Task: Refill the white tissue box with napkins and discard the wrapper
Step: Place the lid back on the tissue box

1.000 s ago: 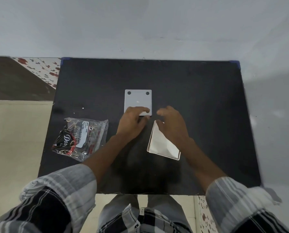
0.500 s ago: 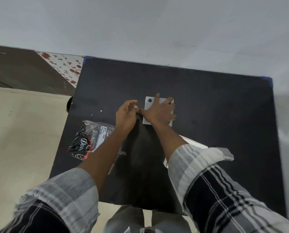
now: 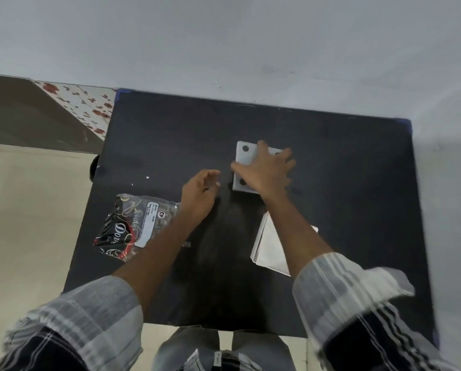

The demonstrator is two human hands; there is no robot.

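The white tissue box (image 3: 243,159) lies flat near the middle of the black table (image 3: 344,183), with round holes showing in its upper face. My right hand (image 3: 268,171) covers it from above, fingers spread across the top and thumb against its left edge. My left hand (image 3: 200,194) hovers just left of the box, fingers loosely curled and holding nothing. The napkin pack in its clear, black and red wrapper (image 3: 129,226) lies on the table's left side, partly under my left forearm. A white flat panel (image 3: 268,246) lies on the table beneath my right forearm.
The table stands against a pale grey wall (image 3: 250,49). Beige floor (image 3: 31,223) and a strip of flowered tile (image 3: 84,105) lie to the left. Small white crumbs (image 3: 147,177) dot the table's left part. My legs (image 3: 224,352) are at the near edge.
My right hand left the white panel and crossed onto the tissue box. My left hand came off the box and drew back to its left. The camera view shifted.
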